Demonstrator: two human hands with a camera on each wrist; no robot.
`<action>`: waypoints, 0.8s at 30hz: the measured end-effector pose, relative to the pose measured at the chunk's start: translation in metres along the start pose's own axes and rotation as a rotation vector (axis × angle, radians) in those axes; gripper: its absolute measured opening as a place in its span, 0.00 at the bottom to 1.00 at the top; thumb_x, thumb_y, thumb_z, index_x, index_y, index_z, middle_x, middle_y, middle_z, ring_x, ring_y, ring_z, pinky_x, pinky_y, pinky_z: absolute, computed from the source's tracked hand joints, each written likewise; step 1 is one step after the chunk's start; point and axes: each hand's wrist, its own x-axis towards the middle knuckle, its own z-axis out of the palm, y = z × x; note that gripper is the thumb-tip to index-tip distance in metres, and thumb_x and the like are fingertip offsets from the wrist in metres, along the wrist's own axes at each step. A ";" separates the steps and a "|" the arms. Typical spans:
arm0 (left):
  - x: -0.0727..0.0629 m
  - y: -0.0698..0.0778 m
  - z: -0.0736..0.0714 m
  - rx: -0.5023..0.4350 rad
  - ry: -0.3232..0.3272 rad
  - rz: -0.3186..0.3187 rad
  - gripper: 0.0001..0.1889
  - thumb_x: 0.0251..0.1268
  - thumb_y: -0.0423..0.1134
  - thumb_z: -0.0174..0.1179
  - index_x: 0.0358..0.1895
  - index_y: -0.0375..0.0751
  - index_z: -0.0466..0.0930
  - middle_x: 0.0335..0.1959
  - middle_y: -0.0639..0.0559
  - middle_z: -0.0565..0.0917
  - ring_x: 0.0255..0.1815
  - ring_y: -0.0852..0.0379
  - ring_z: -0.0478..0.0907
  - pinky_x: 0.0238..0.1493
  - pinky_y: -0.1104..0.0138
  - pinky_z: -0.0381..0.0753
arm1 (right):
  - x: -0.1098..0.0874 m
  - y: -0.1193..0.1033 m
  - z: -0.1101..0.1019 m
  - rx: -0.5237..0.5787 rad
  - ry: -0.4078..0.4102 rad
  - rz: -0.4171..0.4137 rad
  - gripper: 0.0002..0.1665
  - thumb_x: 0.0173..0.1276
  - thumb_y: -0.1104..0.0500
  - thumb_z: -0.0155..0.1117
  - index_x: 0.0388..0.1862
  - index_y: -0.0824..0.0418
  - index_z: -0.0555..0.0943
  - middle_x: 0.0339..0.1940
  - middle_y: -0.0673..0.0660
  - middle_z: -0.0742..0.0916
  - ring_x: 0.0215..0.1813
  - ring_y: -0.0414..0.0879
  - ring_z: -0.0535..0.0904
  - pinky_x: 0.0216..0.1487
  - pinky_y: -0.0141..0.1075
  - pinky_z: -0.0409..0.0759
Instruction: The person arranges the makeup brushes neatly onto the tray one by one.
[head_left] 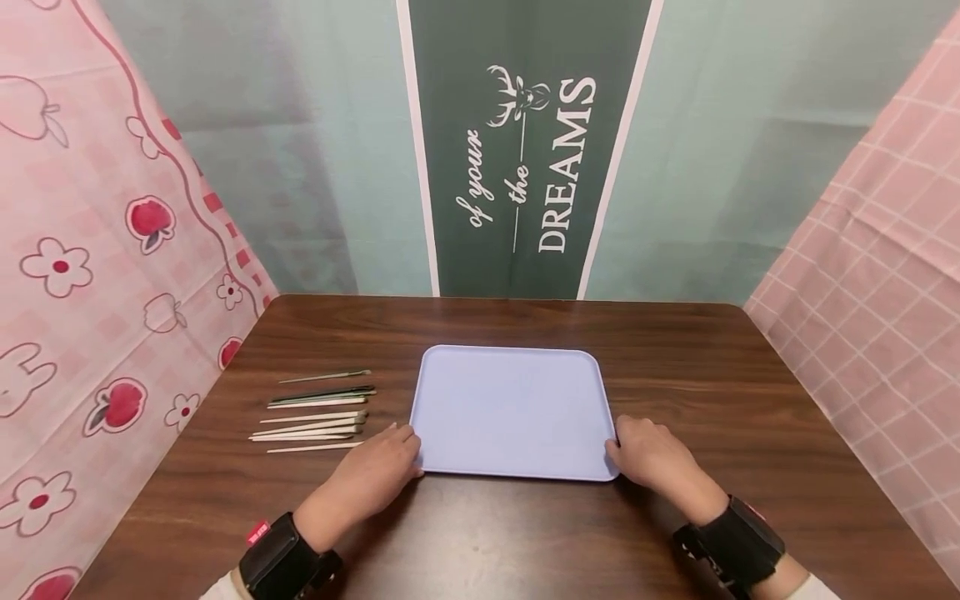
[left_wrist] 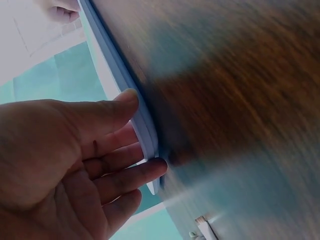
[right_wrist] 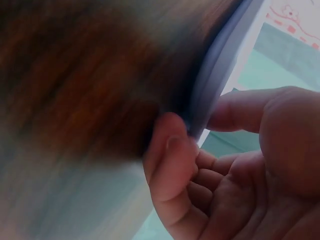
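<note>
A pale lavender rectangular tray (head_left: 513,408) lies on the brown wooden table. At its near left corner is my left hand (head_left: 378,467), which grips the edge. In the left wrist view the thumb of the left hand (left_wrist: 75,160) presses the tray's rim (left_wrist: 117,65) while the other fingers go round the corner. My right hand (head_left: 652,454) holds the near right corner. The right wrist view shows the right hand (right_wrist: 220,185) with thumb and curled fingers on either side of the tray's rim (right_wrist: 215,75).
Several slender sticks (head_left: 315,417), some pale and some dark green, with thicker right ends, lie in a loose row left of the tray, close to my left hand. A grey-green curtain (head_left: 330,167) hangs behind the table, with pink patterned cloths at both sides.
</note>
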 end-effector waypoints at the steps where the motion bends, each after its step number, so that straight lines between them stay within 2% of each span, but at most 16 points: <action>1: 0.000 0.000 0.000 -0.003 -0.002 -0.002 0.13 0.61 0.39 0.71 0.30 0.41 0.74 0.28 0.55 0.71 0.37 0.53 0.80 0.64 0.55 0.76 | 0.001 0.001 0.000 -0.006 -0.008 -0.006 0.12 0.71 0.57 0.60 0.35 0.67 0.77 0.24 0.57 0.77 0.26 0.50 0.73 0.27 0.42 0.72; 7: 0.000 0.000 -0.001 0.003 -0.003 -0.010 0.12 0.62 0.40 0.71 0.31 0.41 0.75 0.29 0.54 0.73 0.36 0.54 0.80 0.62 0.57 0.77 | 0.008 0.007 0.001 0.013 -0.060 -0.069 0.12 0.71 0.58 0.55 0.28 0.62 0.75 0.21 0.55 0.75 0.25 0.48 0.71 0.27 0.40 0.69; 13: -0.001 -0.002 -0.006 -0.009 -0.025 -0.008 0.12 0.63 0.42 0.70 0.31 0.41 0.76 0.29 0.54 0.73 0.35 0.54 0.80 0.60 0.54 0.79 | 0.011 0.011 0.002 0.038 -0.086 -0.114 0.12 0.70 0.58 0.53 0.27 0.60 0.74 0.21 0.53 0.74 0.24 0.47 0.70 0.27 0.39 0.67; 16: 0.000 -0.006 -0.011 -0.042 -0.033 -0.019 0.11 0.64 0.43 0.69 0.32 0.42 0.77 0.29 0.56 0.73 0.32 0.57 0.77 0.48 0.58 0.82 | 0.011 0.012 0.003 0.037 -0.086 -0.122 0.12 0.70 0.58 0.53 0.26 0.59 0.74 0.20 0.53 0.74 0.24 0.47 0.70 0.26 0.39 0.66; 20: 0.003 -0.017 -0.023 -0.075 0.016 -0.047 0.09 0.65 0.42 0.68 0.34 0.44 0.79 0.30 0.57 0.75 0.30 0.60 0.75 0.34 0.62 0.78 | 0.011 0.013 0.004 0.025 -0.078 -0.126 0.12 0.70 0.58 0.53 0.26 0.59 0.74 0.20 0.53 0.73 0.23 0.47 0.69 0.26 0.38 0.65; 24: 0.006 -0.032 -0.036 -0.054 0.067 -0.093 0.07 0.66 0.41 0.68 0.36 0.43 0.81 0.32 0.54 0.79 0.33 0.58 0.78 0.35 0.61 0.79 | 0.010 0.013 0.003 0.025 -0.077 -0.124 0.11 0.70 0.58 0.53 0.27 0.59 0.74 0.21 0.53 0.73 0.24 0.47 0.69 0.26 0.38 0.65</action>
